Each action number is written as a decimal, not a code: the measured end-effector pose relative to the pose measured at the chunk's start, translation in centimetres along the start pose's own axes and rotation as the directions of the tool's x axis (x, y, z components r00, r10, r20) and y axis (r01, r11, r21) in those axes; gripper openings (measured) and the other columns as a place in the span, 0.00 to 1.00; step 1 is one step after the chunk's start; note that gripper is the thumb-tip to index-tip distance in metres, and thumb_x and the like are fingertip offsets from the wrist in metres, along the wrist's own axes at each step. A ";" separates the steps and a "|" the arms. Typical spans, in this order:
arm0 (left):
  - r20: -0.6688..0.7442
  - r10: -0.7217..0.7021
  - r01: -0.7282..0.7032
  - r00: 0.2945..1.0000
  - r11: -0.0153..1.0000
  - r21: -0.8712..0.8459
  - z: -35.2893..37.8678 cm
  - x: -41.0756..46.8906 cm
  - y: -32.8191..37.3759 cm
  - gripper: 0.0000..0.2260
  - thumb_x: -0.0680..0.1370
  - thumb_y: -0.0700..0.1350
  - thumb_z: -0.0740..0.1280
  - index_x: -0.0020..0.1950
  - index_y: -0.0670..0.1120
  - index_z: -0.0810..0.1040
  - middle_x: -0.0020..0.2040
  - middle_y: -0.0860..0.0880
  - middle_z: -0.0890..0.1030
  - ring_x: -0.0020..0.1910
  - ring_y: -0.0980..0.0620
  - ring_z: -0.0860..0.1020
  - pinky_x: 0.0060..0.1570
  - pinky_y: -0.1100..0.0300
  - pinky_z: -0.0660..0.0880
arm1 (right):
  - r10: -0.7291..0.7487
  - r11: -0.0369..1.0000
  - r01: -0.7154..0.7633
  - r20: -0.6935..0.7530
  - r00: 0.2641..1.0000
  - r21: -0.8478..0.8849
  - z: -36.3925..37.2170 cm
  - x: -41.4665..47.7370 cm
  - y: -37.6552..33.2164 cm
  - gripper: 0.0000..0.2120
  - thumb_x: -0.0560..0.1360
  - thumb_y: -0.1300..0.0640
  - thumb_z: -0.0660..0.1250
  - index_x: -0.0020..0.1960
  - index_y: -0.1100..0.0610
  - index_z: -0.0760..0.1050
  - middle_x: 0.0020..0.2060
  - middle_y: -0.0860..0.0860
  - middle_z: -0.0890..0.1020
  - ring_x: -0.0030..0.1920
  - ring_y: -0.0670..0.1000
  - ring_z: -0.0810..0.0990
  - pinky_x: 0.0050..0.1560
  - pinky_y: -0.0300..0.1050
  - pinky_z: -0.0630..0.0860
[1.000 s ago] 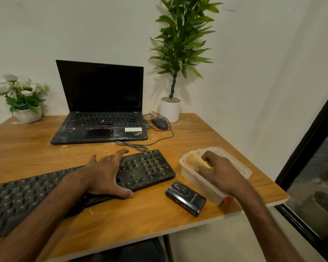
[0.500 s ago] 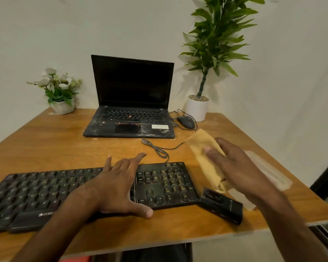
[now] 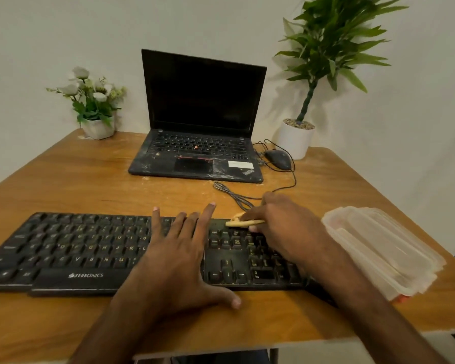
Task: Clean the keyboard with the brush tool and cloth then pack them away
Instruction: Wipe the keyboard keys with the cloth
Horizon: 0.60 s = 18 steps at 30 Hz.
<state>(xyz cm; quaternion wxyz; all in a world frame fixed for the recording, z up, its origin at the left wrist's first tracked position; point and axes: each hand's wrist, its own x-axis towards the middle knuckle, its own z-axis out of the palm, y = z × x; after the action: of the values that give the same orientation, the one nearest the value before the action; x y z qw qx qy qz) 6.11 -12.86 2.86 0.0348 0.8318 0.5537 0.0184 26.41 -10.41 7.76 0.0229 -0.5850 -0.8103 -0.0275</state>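
The keyboard (image 3: 90, 248) lies along the near edge of the bench (image 3: 76, 179), at 6 o'clock, with its right end just beside a clear box (image 3: 378, 245) at 4 o'clock. The left hand (image 3: 179, 258) rests flat on the keys right of centre, its fingers (image 3: 208, 219) spread and straight and the thumb out over the front edge, steadying the board. The right hand (image 3: 286, 227) sits over the number pad, and its curled fingers (image 3: 250, 215) pinch a bunched yellow cloth (image 3: 241, 222). Only a small fold of it shows, pressed against the top key row at the hand's 9 o'clock. No brush tool is visible.

The cloth looks soft, light and limp, so I judge it handles best wadded into a firm pad under the fingertips; loose corners could snag between keys. The keyboard seems light, stiff plastic that would slide on the smooth wood, so holding it down with a flat palm suits it. A laptop (image 3: 202, 127) stands at 12 o'clock, with a mouse (image 3: 277, 158) at 1 o'clock.
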 end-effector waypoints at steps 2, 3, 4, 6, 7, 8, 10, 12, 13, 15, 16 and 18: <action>-0.020 0.019 -0.019 1.000 1.000 -0.001 0.1 -0.1 -0.2 0.67 0.54 0.88 0.53 0.70 0.51 0.16 0.82 0.47 0.48 0.81 0.46 0.45 0.73 0.35 0.30 | 0.016 1.000 -0.016 -0.052 0.999 -0.004 0.5 0.2 -1.6 0.16 0.82 0.47 0.61 0.69 0.46 0.72 0.58 0.49 0.72 0.59 0.49 0.70 0.54 0.47 0.73; -0.036 0.028 -0.028 0.999 1.000 -0.005 0.2 -0.1 -0.1 0.67 0.54 0.88 0.52 0.71 0.51 0.17 0.82 0.47 0.50 0.81 0.46 0.46 0.73 0.35 0.30 | -0.002 1.000 0.005 -0.093 0.996 0.031 1.0 0.5 -2.8 0.16 0.82 0.47 0.61 0.68 0.49 0.73 0.57 0.49 0.71 0.58 0.49 0.71 0.53 0.46 0.72; -0.053 0.033 -0.033 0.998 0.999 -0.003 0.2 -0.1 -0.1 0.67 0.54 0.88 0.52 0.71 0.51 0.17 0.81 0.46 0.51 0.80 0.46 0.47 0.73 0.36 0.29 | -0.035 0.997 0.044 -0.134 0.990 0.069 1.4 0.9 -4.0 0.15 0.81 0.48 0.61 0.66 0.51 0.74 0.55 0.48 0.71 0.57 0.48 0.72 0.52 0.45 0.71; -0.072 0.028 -0.028 0.997 1.000 0.007 0.4 -0.2 -0.1 0.68 0.53 0.89 0.49 0.69 0.48 0.16 0.81 0.46 0.51 0.80 0.46 0.48 0.72 0.35 0.30 | -0.129 0.983 0.146 -0.155 0.980 0.107 1.9 1.8 -5.4 0.12 0.80 0.54 0.64 0.62 0.54 0.76 0.51 0.45 0.68 0.55 0.48 0.71 0.49 0.43 0.70; -0.075 0.021 -0.020 0.997 1.000 0.013 0.5 -0.3 -0.2 0.68 0.53 0.89 0.48 0.69 0.48 0.15 0.82 0.47 0.49 0.80 0.46 0.47 0.72 0.34 0.30 | -0.175 0.975 0.191 -0.134 0.975 0.114 1.9 2.1 -5.4 0.13 0.79 0.57 0.64 0.62 0.54 0.77 0.50 0.45 0.66 0.54 0.47 0.70 0.49 0.43 0.69; -0.075 0.017 -0.015 0.997 1.000 0.019 0.5 -0.3 -0.2 0.68 0.52 0.89 0.47 0.68 0.48 0.15 0.82 0.47 0.48 0.81 0.46 0.47 0.72 0.33 0.31 | -0.218 0.967 0.228 -0.099 0.971 0.111 1.6 2.3 -5.1 0.13 0.79 0.58 0.65 0.63 0.53 0.77 0.51 0.44 0.65 0.54 0.46 0.69 0.49 0.43 0.69; -0.069 0.022 -0.020 0.997 0.999 0.028 0.6 -0.3 -0.2 0.67 0.51 0.89 0.47 0.68 0.48 0.15 0.82 0.47 0.47 0.81 0.45 0.47 0.72 0.32 0.33 | -0.264 0.958 0.264 -0.016 0.964 0.114 1.1 2.1 -3.8 0.15 0.80 0.55 0.64 0.66 0.48 0.76 0.51 0.43 0.67 0.53 0.44 0.67 0.51 0.44 0.70; -0.069 0.029 -0.027 0.997 0.999 0.029 0.6 -0.4 -0.1 0.67 0.52 0.89 0.47 0.69 0.49 0.16 0.82 0.47 0.48 0.81 0.45 0.48 0.72 0.31 0.34 | -0.242 0.968 0.237 0.046 0.969 0.081 0.6 1.6 -2.2 0.16 0.81 0.54 0.64 0.67 0.44 0.75 0.51 0.43 0.69 0.52 0.43 0.67 0.49 0.44 0.69; -0.073 0.027 -0.025 0.997 0.999 0.025 0.6 -0.5 -0.1 0.67 0.52 0.89 0.48 0.71 0.50 0.17 0.82 0.47 0.49 0.81 0.44 0.48 0.72 0.31 0.34 | -0.206 0.978 0.203 0.063 0.976 0.055 0.3 1.5 -1.6 0.16 0.81 0.53 0.64 0.68 0.43 0.74 0.50 0.43 0.69 0.52 0.43 0.66 0.49 0.43 0.67; -0.075 0.027 -0.025 0.997 0.999 0.027 0.5 -0.6 0.0 0.67 0.53 0.89 0.49 0.72 0.51 0.18 0.81 0.46 0.52 0.80 0.45 0.50 0.72 0.31 0.34 | -0.146 0.988 0.143 0.044 0.988 0.055 0.1 1.7 -1.1 0.17 0.80 0.54 0.65 0.68 0.42 0.75 0.49 0.43 0.68 0.51 0.42 0.66 0.49 0.44 0.66; -0.076 0.025 -0.023 0.997 0.999 0.030 0.5 -0.6 0.0 0.66 0.53 0.89 0.49 0.72 0.51 0.18 0.81 0.46 0.52 0.80 0.45 0.50 0.72 0.31 0.34 | -0.145 0.987 0.144 0.020 0.989 0.065 0.2 1.9 -1.5 0.17 0.80 0.55 0.65 0.67 0.42 0.75 0.49 0.43 0.68 0.51 0.42 0.66 0.49 0.43 0.66; -0.074 0.022 -0.019 0.997 0.999 0.037 0.5 -0.4 -0.1 0.66 0.54 0.89 0.49 0.71 0.50 0.17 0.81 0.46 0.51 0.80 0.44 0.49 0.72 0.31 0.35 | -0.185 0.979 0.189 -0.055 0.981 0.079 0.9 2.1 -3.1 0.15 0.80 0.56 0.65 0.65 0.46 0.76 0.49 0.44 0.69 0.53 0.45 0.68 0.49 0.43 0.68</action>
<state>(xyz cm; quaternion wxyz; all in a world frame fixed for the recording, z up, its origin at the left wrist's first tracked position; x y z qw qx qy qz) 5.94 -13.22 2.32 -0.0013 0.8367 0.5462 0.0398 22.82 -9.30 6.95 0.0637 -0.5037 -0.8615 -0.0091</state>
